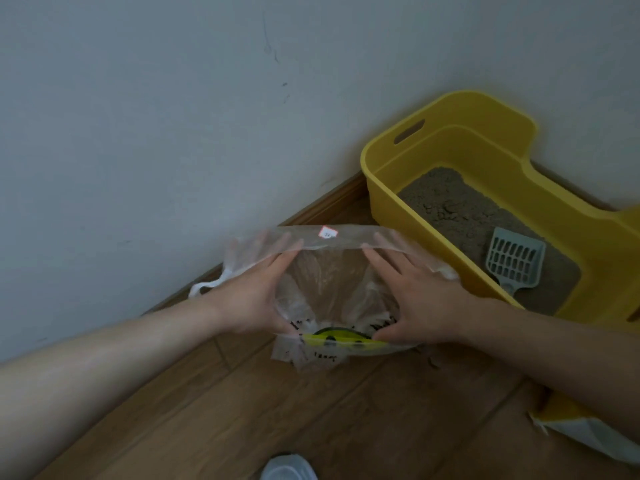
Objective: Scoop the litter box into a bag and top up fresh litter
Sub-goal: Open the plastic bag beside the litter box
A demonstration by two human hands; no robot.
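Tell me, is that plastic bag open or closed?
Open. Both hands, left hand and right hand, spread the plastic bag at its mouth, and the floor shows through its clear inside.

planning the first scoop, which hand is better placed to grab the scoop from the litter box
Right. The right hand is on the bag edge nearest the yellow litter box, where the grey scoop lies. The left hand is on the far side.

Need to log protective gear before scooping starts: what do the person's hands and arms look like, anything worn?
Both the left hand and the right hand are bare: no gloves, rings or watch visible. Both forearms are uncovered as far as the frame shows, with no sleeves in view.
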